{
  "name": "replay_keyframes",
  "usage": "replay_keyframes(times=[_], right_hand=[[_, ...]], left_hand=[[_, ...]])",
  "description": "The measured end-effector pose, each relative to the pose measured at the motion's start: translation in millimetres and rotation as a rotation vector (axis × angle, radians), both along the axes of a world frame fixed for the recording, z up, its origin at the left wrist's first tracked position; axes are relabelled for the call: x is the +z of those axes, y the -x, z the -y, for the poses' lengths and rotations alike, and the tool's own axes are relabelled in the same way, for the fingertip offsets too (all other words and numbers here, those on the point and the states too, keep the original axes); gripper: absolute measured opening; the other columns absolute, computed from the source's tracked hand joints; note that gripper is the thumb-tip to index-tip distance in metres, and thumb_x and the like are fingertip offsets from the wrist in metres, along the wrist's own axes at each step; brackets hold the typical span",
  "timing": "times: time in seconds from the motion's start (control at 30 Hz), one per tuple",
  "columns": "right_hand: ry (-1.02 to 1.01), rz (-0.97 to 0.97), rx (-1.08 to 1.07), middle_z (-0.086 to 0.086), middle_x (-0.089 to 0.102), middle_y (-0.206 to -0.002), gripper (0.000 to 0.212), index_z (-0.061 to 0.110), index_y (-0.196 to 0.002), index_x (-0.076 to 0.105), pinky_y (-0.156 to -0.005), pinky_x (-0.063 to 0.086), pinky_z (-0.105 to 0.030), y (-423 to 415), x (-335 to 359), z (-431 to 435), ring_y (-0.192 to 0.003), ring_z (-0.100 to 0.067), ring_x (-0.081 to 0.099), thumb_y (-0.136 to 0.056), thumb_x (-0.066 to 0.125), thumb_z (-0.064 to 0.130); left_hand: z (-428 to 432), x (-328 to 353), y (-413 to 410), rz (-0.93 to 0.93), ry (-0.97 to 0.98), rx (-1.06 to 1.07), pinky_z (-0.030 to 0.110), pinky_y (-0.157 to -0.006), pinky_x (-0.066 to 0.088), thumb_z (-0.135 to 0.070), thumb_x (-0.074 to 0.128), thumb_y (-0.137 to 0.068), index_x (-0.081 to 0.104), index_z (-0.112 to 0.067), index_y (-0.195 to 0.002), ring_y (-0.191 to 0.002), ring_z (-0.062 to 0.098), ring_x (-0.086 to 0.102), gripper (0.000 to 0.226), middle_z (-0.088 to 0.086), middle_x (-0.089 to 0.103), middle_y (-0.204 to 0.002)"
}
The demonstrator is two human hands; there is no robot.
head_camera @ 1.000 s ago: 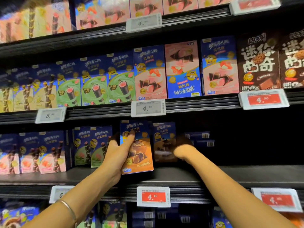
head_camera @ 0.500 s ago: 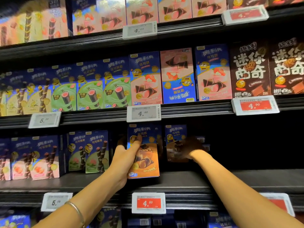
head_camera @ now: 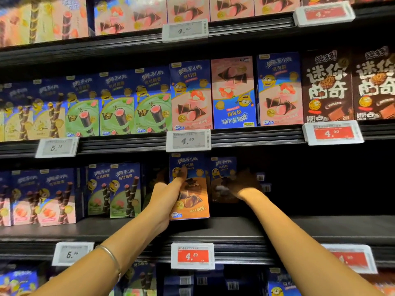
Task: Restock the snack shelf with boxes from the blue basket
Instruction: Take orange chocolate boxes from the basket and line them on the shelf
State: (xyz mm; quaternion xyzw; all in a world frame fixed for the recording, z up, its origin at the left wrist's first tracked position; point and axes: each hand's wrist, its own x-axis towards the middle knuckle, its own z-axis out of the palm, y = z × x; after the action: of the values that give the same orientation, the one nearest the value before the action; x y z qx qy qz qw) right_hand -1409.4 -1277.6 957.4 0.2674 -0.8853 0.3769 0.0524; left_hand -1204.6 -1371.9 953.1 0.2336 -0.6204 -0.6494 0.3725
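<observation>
1. Fingers (head_camera: pixel 181 174) of the left hand (head_camera: pixel 164 201) grip the orange box (head_camera: pixel 192 208), thumb on its front and the rest round its left edge, mostly hidden.
2. Right hand (head_camera: pixel 241 184) is deep in shadow at the second box (head_camera: pixel 222 167), just right of and behind the orange one. It is too dark to tell whether its fingers hold that box or only touch it.
3. Change: a second ago the orange box leans a little. Now it stands upright with its base on the shelf (head_camera: pixel 235 229), lower centre of the frame. The right hand stays at the same box.
4. Meaning, as a judgement: this box looks placed, with only a release or a push back left. The dark gap at the right of this row suggests more boxes are needed. The blue basket is not in view.
5. Middle row count: three green boxes (head_camera: pixel 117 107), three pink boxes (head_camera: pixel 191 99) with the middle one upside down, and two brown boxes (head_camera: pixel 327 86). The yellow ones at the left edge are too blurred to count.
6. Lower row count: two boxes at the hands and two lower green boxes (head_camera: pixel 124 193) to their left. The pink ones further left are blurred.
7. Price tags (head_camera: pixel 188 139): four white, four red. One bracelet (head_camera: pixel 111 257) on the left wrist.
</observation>
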Motion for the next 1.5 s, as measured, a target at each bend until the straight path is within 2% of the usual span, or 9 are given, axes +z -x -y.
replay_keyframes(times=[0.17,0.57,0.7,0.77,0.87,1.0,1.17,1.3,1.5], right_hand=[[0.44,0.114,0.226,-0.016,0.068,-0.117,0.04,0.017,-0.096,0.068,-0.089,0.05,-0.035,-57.8,15.4,-21.7,-0.105,-0.034,0.064,-0.089,0.059,0.055],[0.425,0.217,0.383,-0.009,0.07,-0.11,0.039,0.014,-0.112,0.056,-0.08,0.062,-0.053,-84.3,0.7,-69.2,-0.096,-0.027,0.072,-0.086,0.078,0.034],[0.43,0.214,0.321,-0.011,0.071,-0.105,0.037,0.014,-0.108,0.055,-0.08,0.062,-0.054,-65.3,-2.0,-91.8,-0.093,-0.027,0.073,-0.085,0.081,0.029],[0.428,0.199,0.26,-0.013,0.072,-0.1,0.032,0.013,-0.102,0.058,-0.079,0.062,-0.054,-51.0,-1.7,-103.1,-0.091,-0.028,0.073,-0.084,0.081,0.026],[0.375,0.083,0.11,-0.017,0.072,-0.099,0.027,0.008,-0.097,0.066,-0.08,0.061,-0.05,-26.7,-0.8,-116.6,-0.091,-0.034,0.071,-0.08,0.082,0.023],[0.175,-0.088,-0.053,-0.022,0.069,-0.115,0.022,0.005,-0.104,0.067,-0.076,0.049,-0.035,7.9,-5.9,-115.2,-0.097,-0.037,0.064,-0.086,0.071,0.016],[-0.052,-0.195,-0.064,-0.018,0.04,-0.155,0.069,0.012,-0.152,0.038,-0.108,0.044,-0.041,42.9,-0.9,-85.3,-0.135,-0.038,0.047,-0.094,0.068,0.034],[-0.119,-0.186,-0.059,-0.014,0.043,-0.155,0.063,0.014,-0.151,0.042,-0.107,0.046,-0.043,58.7,0.3,-63.1,-0.136,-0.038,0.047,-0.096,0.063,0.037],[-0.093,-0.165,-0.047,-0.018,0.048,-0.15,0.06,0.011,-0.149,0.045,-0.105,0.049,-0.045,69.3,-3.6,-48.1,-0.131,-0.04,0.052,-0.096,0.061,0.035]], left_hand=[[-9.6,1.4,8.8,-0.032,-0.03,-0.027,0.042,-0.066,0.066,-0.055,0.079,-0.087,0.065,0.001,-0.127,-0.08,0.036,0.08,0.07,0.025,0.08,-0.097],[-33.0,0.5,27.0,-0.139,-0.068,-0.163,0.057,-0.1,0.058,-0.071,0.05,-0.099,0.072,-0.015,-0.128,-0.109,0.04,0.075,0.066,0.018,0.079,-0.115],[-24.4,0.0,33.5,-0.098,-0.019,0.001,0.063,-0.097,0.058,-0.026,0.062,-0.104,0.066,-0.014,-0.136,-0.105,0.043,0.075,0.035,0.018,0.079,-0.111],[-15.6,-1.5,33.9,-0.081,0.015,0.056,0.063,-0.094,0.06,-0.004,0.058,-0.098,0.058,-0.018,-0.146,-0.105,0.043,0.074,0.049,0.019,0.075,-0.117],[-8.8,-3.2,32.4,-0.038,0.007,0.081,0.066,-0.087,0.061,0.0,0.055,-0.099,0.054,-0.008,-0.141,-0.098,0.044,0.075,0.044,0.023,0.074,-0.117],[-9.6,-7.2,31.6,0.021,0.005,0.077,0.067,-0.089,0.06,-0.001,0.057,-0.1,0.055,0.006,-0.133,-0.1,0.046,0.074,0.034,0.029,0.071,-0.118],[-15.8,-12.6,32.0,0.044,0.044,0.07,0.065,-0.089,0.06,0.002,0.063,-0.098,0.049,-0.005,-0.11,-0.097,0.043,0.075,0.019,0.028,0.071,-0.112],[-16.0,-12.6,31.5,0.039,0.063,0.075,0.067,-0.09,0.06,0.002,0.066,-0.095,0.049,0.0,-0.135,-0.1,0.044,0.075,0.044,0.027,0.071,-0.118],[-13.4,-16.5,31.5,0.086,0.12,0.104,0.027,-0.056,0.051,-0.002,0.07,-0.093,0.048,0.0,-0.119,-0.079,0.018,0.071,0.035,0.012,0.07,-0.096]])
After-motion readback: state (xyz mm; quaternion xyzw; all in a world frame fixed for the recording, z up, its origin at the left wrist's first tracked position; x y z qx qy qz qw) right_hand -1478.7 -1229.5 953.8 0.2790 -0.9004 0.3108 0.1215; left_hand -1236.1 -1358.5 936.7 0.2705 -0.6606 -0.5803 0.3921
